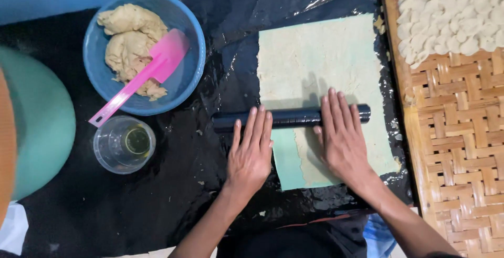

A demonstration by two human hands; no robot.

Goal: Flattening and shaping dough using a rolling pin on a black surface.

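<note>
From the head camera, a black roller point(291, 117) lies with its long axis running left to right across the near part of a thin dough sheet point(315, 64), just beyond both palms, and most of the sheet stretches away to the far side of it. The left hand point(251, 155) and right hand point(342, 137) are both flat and spread, gripping nothing, fingertips pressing on the roller, the right over the sheet and the left over black plastic point(173, 195). To the left sit a blue bowl point(191, 74) of dough with a pink spatula point(142, 74) and a clear cup point(124, 144); a woven tray point(462, 132) lies right.
</note>
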